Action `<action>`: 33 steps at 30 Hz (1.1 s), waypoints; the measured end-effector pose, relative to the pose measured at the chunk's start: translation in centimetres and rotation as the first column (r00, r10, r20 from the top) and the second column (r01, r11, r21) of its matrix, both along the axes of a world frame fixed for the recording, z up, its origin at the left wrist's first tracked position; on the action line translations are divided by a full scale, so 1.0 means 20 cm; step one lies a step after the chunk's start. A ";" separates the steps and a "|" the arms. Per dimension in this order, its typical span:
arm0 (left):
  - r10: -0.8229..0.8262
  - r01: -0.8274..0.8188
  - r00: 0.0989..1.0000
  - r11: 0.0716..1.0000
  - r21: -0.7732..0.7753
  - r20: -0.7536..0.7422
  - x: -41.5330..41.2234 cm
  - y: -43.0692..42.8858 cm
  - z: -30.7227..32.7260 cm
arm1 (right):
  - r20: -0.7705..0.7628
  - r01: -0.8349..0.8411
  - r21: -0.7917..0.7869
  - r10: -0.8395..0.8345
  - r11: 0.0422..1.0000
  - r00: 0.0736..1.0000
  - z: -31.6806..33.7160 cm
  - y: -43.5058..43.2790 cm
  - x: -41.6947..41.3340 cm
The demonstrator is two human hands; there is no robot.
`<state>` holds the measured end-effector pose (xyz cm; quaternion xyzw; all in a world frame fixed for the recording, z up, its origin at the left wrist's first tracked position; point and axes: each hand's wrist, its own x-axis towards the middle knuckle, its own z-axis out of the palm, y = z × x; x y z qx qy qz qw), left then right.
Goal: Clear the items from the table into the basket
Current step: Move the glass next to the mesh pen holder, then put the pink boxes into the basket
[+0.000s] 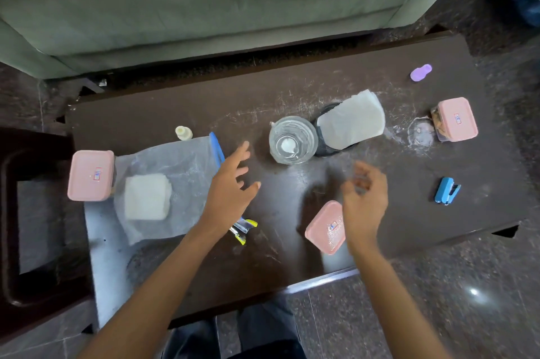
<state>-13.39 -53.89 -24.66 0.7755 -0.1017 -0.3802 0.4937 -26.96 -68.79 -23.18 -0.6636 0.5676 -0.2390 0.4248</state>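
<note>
Lots of things sit on the dark worktop [292, 90]. A pink box [324, 227] is near the front edge, just beside the right hand [365, 201]. Its fingers are half curled and hold nothing. The left hand [230, 186] is spread wide, empty, near a glass bowl [293, 139].

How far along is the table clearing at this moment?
Nothing looks cleared yet. Both hands are empty: the left hand hovers open beside the plastic bag, the right hand above a pink-lidded box. Still on the table: two more pink-lidded boxes, glass bowl, blue stapler, purple bottle. The dark basket sits left.
</note>
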 end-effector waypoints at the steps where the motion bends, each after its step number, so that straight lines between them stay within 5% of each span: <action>1: -0.009 0.009 1.000 1.000 -0.006 0.030 0.01 0.05 0.02 | -0.006 -0.043 -0.030 0.043 0.999 0.999 0.01 0.09 0.00; 7: 0.036 -0.045 0.910 0.999 0.012 0.412 0.22 0.44 0.20 | -0.043 -0.372 -0.125 0.370 0.920 0.928 0.02 0.56 0.16; 10: -0.097 -0.079 0.758 0.968 0.238 0.645 0.39 0.69 0.20 | -0.066 -0.444 -0.146 0.439 0.884 0.896 0.04 0.73 0.25; 14: -0.442 -0.004 0.741 0.750 0.662 0.506 0.58 0.92 0.11 | -0.089 -0.525 -0.146 0.517 0.838 0.851 0.04 0.90 0.33; 18: -0.642 0.178 0.698 0.585 0.791 0.317 0.68 0.99 0.04 | -0.102 -0.562 -0.113 0.553 0.820 0.827 0.01 1.00 0.36; 24: -0.653 0.161 0.684 0.571 0.805 0.326 0.73 0.97 0.05 | -0.172 -0.553 -0.141 0.530 0.821 0.830 -0.01 1.04 0.30; 29: -0.434 -0.026 0.793 0.677 0.735 0.428 0.69 1.00 0.13 | -0.407 -0.537 -0.304 0.402 0.787 0.820 0.03 0.83 0.09; 33: -0.361 -0.074 0.752 0.785 0.615 0.551 0.58 0.94 0.20 | -0.697 -0.535 -0.108 0.320 0.838 0.641 0.01 0.61 -0.10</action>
